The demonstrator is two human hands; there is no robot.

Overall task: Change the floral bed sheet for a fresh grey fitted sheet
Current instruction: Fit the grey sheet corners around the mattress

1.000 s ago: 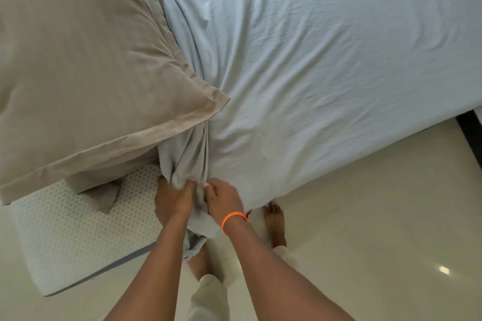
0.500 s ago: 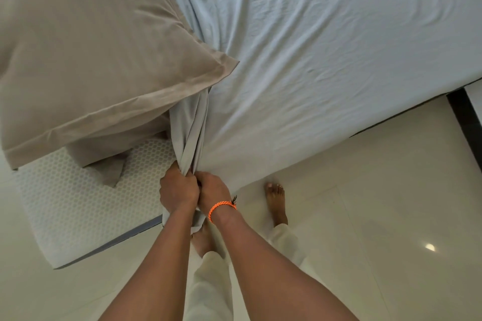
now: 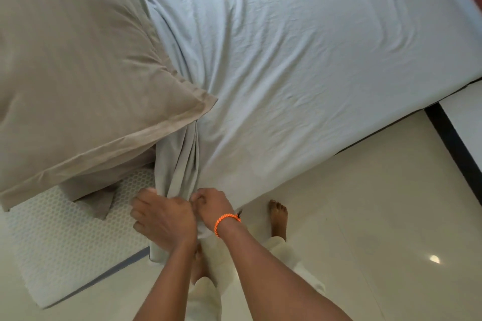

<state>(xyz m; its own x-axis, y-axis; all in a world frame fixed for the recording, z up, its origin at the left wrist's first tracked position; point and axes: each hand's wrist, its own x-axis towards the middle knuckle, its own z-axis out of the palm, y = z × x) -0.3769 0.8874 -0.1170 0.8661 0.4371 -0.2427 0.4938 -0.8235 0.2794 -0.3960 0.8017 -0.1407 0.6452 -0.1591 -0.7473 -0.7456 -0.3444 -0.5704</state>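
The grey fitted sheet [image 3: 300, 65] covers most of the mattress, creased, with its near corner gathered into a bunch [image 3: 180, 164] hanging off the bed's edge. My left hand [image 3: 164, 219] grips that bunch from the left. My right hand [image 3: 212, 207], with an orange band at the wrist, pinches the same bunch from the right, close beside the left hand. The bare white mattress corner [image 3: 65, 237] with a honeycomb pattern shows uncovered at the lower left. No floral sheet is in view.
A large beige pillow [image 3: 73, 73] lies on the head end of the bed, overhanging the bare corner. My bare feet [image 3: 277, 217] stand on the glossy white tile floor. A dark strip [image 3: 453, 154] runs along the floor at right.
Both hands kept their hold on the gathered sheet corner and shifted slightly along the bed's edge; the left hand's fingers have spread wider. The view swung a little.
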